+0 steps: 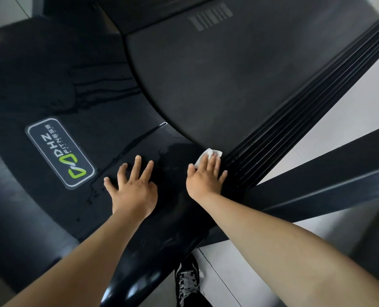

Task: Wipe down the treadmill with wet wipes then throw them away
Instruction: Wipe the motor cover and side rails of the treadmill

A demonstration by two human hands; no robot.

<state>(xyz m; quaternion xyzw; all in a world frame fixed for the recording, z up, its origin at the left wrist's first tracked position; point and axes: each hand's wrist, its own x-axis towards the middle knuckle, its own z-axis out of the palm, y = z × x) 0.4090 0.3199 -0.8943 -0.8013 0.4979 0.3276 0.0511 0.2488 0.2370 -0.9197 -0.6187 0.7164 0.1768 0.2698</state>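
Note:
The black treadmill fills the view, its glossy motor cover (51, 89) streaked with wet marks. My right hand (205, 177) lies flat with straight fingers, pressing a white wet wipe (208, 155) onto the cover where it meets the ribbed side rail (295, 120). Most of the wipe is hidden under my fingers. My left hand (132, 188) rests on the cover beside it, fingers spread, holding nothing.
The grey running belt (217, 74) lies beyond my hands. A label with a green logo (60, 152) sits on the cover at the left. A black frame bar (330, 173) crosses at the right above the pale floor (239, 273). My shoe (187, 280) stands below.

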